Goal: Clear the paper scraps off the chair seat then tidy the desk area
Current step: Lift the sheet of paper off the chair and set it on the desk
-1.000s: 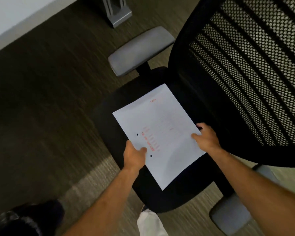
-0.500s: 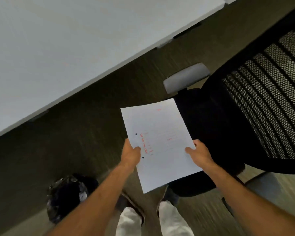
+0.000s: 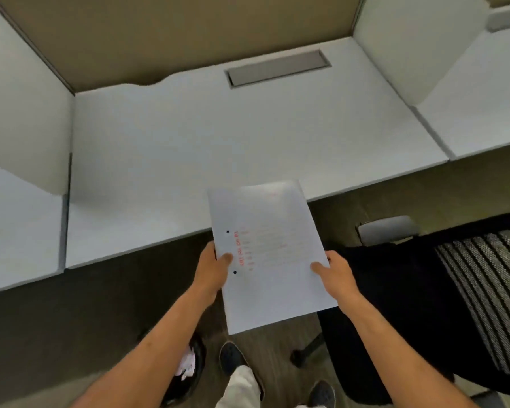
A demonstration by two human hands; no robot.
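Observation:
I hold a white sheet of paper (image 3: pixel 273 254) with faint red writing and two punch holes, in the air over the front edge of the white desk (image 3: pixel 218 142). My left hand (image 3: pixel 215 267) grips its left edge, thumb on top. My right hand (image 3: pixel 334 273) grips its right edge. The black office chair seat (image 3: pixel 395 290) lies to the right, dark and with no paper visible on it; its mesh back (image 3: pixel 483 290) is at the far right.
White partition panels (image 3: pixel 27 119) stand on both sides of the desk, and a grey cable tray cover (image 3: pixel 277 69) sits at the back. A black waste bin (image 3: pixel 186 372) holding paper scraps stands on the floor by my left forearm. A grey armrest (image 3: pixel 387 229) sits under the desk edge.
Both hands lifted the sheet off the chair seat and carried it left and forward to the desk edge. My view swung from the chair up to the desk.

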